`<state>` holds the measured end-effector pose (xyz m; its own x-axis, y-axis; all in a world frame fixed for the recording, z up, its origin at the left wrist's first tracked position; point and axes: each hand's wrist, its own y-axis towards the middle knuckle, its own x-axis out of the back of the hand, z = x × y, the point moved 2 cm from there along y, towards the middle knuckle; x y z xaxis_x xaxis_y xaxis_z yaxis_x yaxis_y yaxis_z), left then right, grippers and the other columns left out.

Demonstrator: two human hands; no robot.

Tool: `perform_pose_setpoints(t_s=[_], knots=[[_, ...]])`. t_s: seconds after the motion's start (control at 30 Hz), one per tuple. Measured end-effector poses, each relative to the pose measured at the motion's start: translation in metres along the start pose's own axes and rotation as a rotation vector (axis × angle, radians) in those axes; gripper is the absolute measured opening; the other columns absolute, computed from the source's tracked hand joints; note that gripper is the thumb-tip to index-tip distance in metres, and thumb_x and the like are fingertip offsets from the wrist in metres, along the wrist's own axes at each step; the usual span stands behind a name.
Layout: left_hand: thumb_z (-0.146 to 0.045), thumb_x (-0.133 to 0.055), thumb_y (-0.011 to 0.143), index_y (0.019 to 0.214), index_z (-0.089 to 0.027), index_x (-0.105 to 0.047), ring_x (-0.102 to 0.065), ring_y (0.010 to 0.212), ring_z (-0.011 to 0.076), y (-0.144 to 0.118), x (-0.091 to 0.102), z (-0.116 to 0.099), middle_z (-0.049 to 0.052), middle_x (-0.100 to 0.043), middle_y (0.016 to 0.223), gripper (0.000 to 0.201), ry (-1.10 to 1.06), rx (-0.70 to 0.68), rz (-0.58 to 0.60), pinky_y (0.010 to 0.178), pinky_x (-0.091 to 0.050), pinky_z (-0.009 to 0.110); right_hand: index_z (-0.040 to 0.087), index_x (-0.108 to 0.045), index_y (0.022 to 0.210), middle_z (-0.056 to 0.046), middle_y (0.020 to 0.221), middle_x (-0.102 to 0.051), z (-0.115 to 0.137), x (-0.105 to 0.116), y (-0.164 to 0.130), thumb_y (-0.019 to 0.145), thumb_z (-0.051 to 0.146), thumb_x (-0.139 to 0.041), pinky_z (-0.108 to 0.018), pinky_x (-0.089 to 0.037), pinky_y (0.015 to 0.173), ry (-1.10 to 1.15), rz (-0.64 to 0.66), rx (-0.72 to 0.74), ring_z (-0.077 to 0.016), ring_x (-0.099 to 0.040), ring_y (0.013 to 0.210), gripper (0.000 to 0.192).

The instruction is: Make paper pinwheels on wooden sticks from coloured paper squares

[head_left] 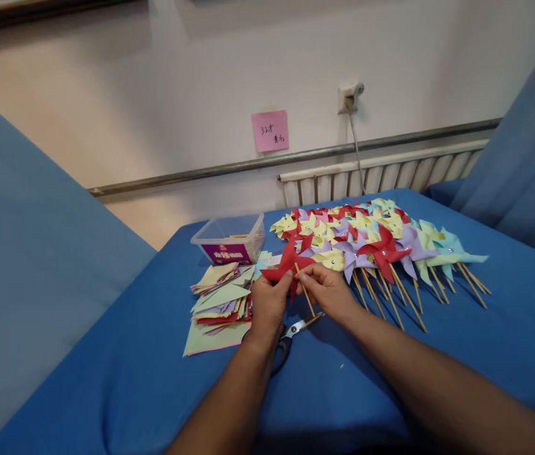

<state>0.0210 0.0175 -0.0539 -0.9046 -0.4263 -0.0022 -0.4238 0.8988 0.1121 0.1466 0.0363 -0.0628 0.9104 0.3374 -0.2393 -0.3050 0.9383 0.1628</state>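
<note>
While both hands meet over the middle of the blue table [438,354], they share one red pinwheel [289,262]. Left hand [268,302] is closed on the lower edge of the red paper, fingers curled in, thumb on top. Right hand [327,289] pinches the wooden stick [306,296] between thumb and fingertips, narrow grip, just under the paper head. Stick runs down and to the right from the head, its lower end hanging above the scissors [291,332]. Pinwheel is held off the cloth, tilted, near the centre of the table, between the paper stack and the finished batch. Scissors lie flat on the table directly under the hands, blades pointing right, dark handles partly hidden by the left wrist. Left of the hands: a loose stack of paper squares [222,303], green, yellow, purple and red, fanned out unevenly. Behind that stack, a clear plastic box [229,239] with a purple label, touching or nearly touching the stack, can't tell which. Right of the hands: a big overlapping spread of finished pinwheels [372,240], yellow, red, purple and pale green, sticks pointing toward the near edge. On the wall behind: a pink note [270,131] with handwriting, a socket [349,98] with a cable dropping down, and a radiator [381,174] below it.
</note>
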Motion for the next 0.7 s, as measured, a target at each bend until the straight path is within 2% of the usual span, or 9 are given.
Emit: perform_pose_setpoints(t_s=[0.33, 0.7], knots=[[-0.040, -0.074, 0.065, 0.067, -0.013, -0.068, -0.053, 0.055, 0.0125, -0.006, 0.005, -0.003, 0.002, -0.065, 0.061, 0.028, 0.002, -0.010, -0.006, 0.055, -0.041, 0.024, 0.020, -0.060, 0.075, 0.003, 0.062, -0.061, -0.004, -0.004, -0.006, 0.080, 0.046, -0.061, -0.022, -0.032, 0.047, -0.036, 0.012, -0.013, -0.0090, -0.045, 0.049, 0.027], [-0.043, -0.073, 0.067, 0.061, -0.013, -0.065, -0.049, 0.050, 0.0108, -0.007, 0.003, -0.004, 0.000, -0.060, 0.054, 0.031, 0.054, -0.043, 0.001, 0.050, -0.037, 0.022, 0.020, -0.058, 0.075, 0.003, 0.061, -0.062, -0.001, -0.008, -0.012, 0.076, 0.050, -0.064, -0.021, -0.028, 0.042, 0.027, 0.040, -0.050, -0.0061, -0.039, 0.041, 0.031]])
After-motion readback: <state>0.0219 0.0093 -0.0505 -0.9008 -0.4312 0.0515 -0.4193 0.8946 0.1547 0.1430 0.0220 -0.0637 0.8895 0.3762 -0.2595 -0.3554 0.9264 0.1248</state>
